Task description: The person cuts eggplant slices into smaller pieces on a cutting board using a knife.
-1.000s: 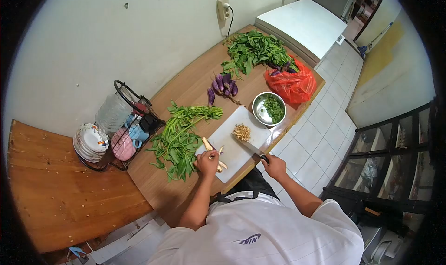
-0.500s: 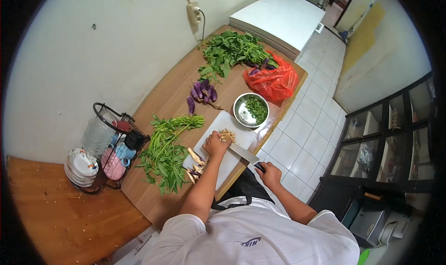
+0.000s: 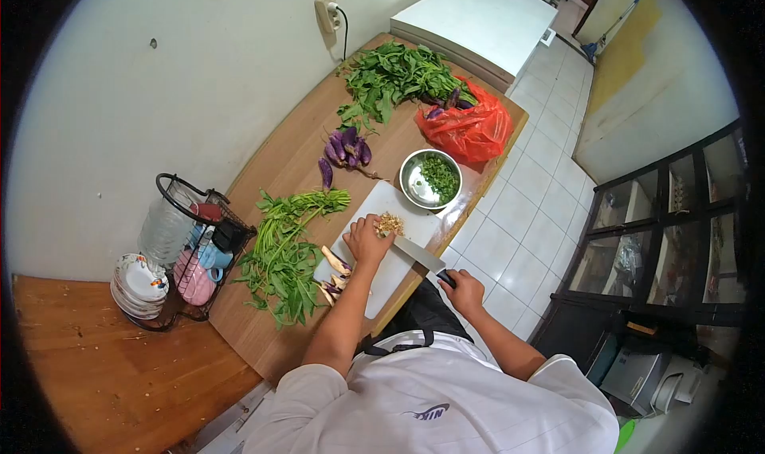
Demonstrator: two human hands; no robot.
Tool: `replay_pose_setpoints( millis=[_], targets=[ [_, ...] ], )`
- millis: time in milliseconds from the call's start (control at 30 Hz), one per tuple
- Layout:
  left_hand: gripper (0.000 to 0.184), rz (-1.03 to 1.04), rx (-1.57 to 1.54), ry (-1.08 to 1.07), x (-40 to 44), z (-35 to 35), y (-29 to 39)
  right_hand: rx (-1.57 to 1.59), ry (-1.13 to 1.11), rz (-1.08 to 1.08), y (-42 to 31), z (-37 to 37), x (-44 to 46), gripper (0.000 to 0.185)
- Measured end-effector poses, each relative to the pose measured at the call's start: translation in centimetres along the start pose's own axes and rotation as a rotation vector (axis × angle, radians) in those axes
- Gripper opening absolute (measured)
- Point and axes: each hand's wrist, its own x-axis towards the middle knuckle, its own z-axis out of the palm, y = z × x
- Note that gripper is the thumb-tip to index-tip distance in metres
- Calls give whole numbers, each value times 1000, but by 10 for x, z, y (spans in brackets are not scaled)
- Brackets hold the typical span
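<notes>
My right hand is wrapped around the black handle of a kitchen knife, whose wide blade points left over the white cutting board. On the board, my left hand has its fingers curled down near the blade's tip. Whatever is under those fingers is hidden. Beside them is a small heap of finely chopped pale-brown pieces. Several pale, purple-tinged eggplant pieces rest at the board's left edge, close to my left forearm. Just beyond the board stands a steel bowl holding chopped greens.
Leafy greens lie left of the board, and whole purple eggplants behind it. More greens and a red plastic bag occupy the table's far end. A black dish rack with cups stands left, by stacked bowls.
The camera view has tilted slightly, so the scene sits a little higher. Both hands and the knife keep nearly the same places at the board.
</notes>
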Motion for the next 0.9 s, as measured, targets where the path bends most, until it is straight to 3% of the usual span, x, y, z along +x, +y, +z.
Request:
replay_pose_setpoints(
  millis=[67, 167, 267, 333, 467, 600, 733, 900],
  targets=[
    [38, 29, -22, 35, -2, -3, -11, 4, -2, 4, -2, -2, 1, 32],
    [28, -88, -189, 0, -8, -3, -53, 30, -7, 43, -3, -2, 2, 31],
    [22, -75, -85, 107, -32, -23, -75, 72, -28, 94, -8, -3, 0, 31],
    [22, -6, 152, 75, -49, -38, -83, 89, -45, 115, -12, -2, -2, 32],
    [20, -29, 135, -36, -69, -44, -97, 99, -141, 115, -15, 5, -4, 34],
    [10, -11, 126, -22, -75, -38, -97, 117, -193, 92, -25, 11, -4, 34],
    [7, -82, 13, -83, -70, -35, -84, 136, -211, 64, -35, 13, -1, 35],
    [8, -24, -116, -70, -57, -18, -68, 277, -242, 58, -41, 16, -4, 35]
  ],
)
